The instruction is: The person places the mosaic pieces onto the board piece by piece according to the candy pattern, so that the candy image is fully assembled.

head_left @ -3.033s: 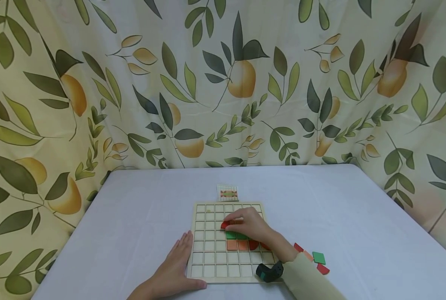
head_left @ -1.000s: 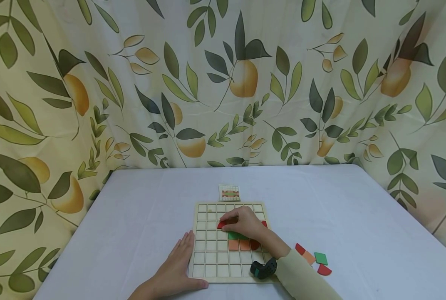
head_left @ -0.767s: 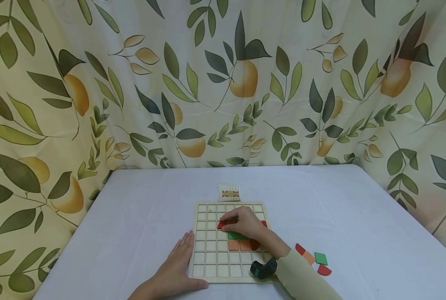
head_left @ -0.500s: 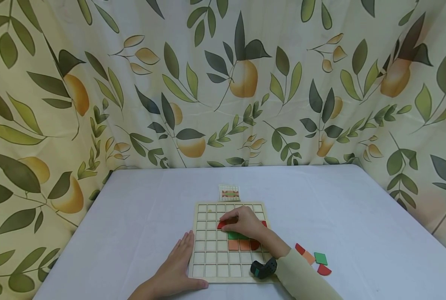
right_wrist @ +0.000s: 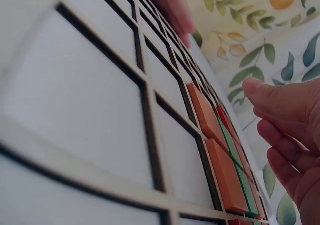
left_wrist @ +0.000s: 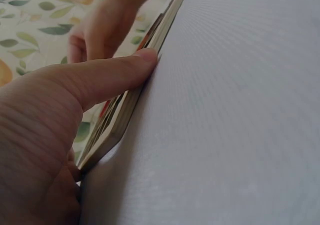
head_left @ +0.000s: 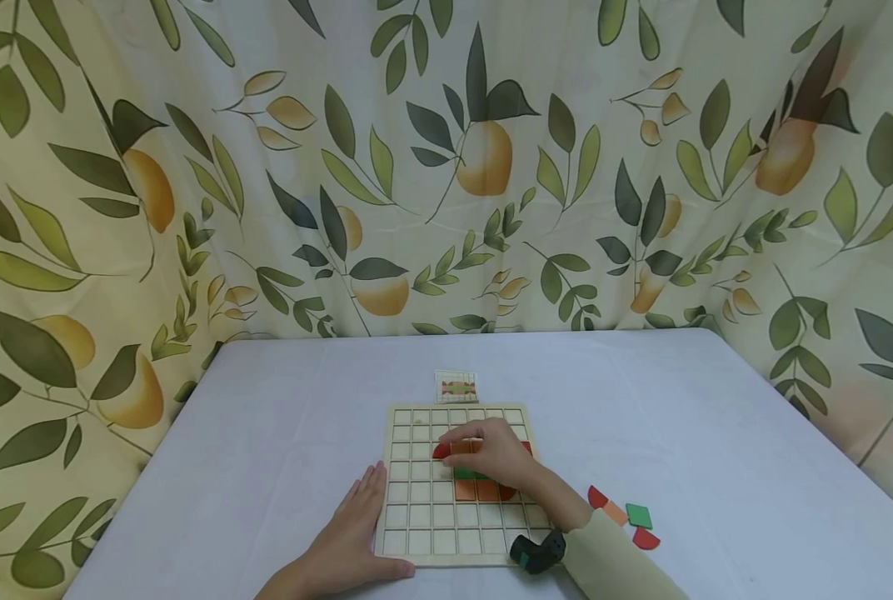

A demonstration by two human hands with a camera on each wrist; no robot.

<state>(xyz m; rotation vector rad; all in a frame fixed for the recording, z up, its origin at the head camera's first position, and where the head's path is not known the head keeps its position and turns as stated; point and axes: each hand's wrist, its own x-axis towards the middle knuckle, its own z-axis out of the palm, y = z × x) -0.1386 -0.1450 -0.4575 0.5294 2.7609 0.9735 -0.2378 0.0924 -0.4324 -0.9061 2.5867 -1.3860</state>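
Red piece just beside the right hand, which I see relaxed and released, gridded board beneath it, left hand straight-fingered against the board's edge.

Right grip near gridded board | orange tiles | green tiles alongside

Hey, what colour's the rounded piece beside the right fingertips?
The rounded piece is red, clearest in head view.

A pale curtain bearing a green-leaf and orange-fruit print hangs in folds behind the white tabletop and along its left and right sides; faint creases mark the tabletop's surface.
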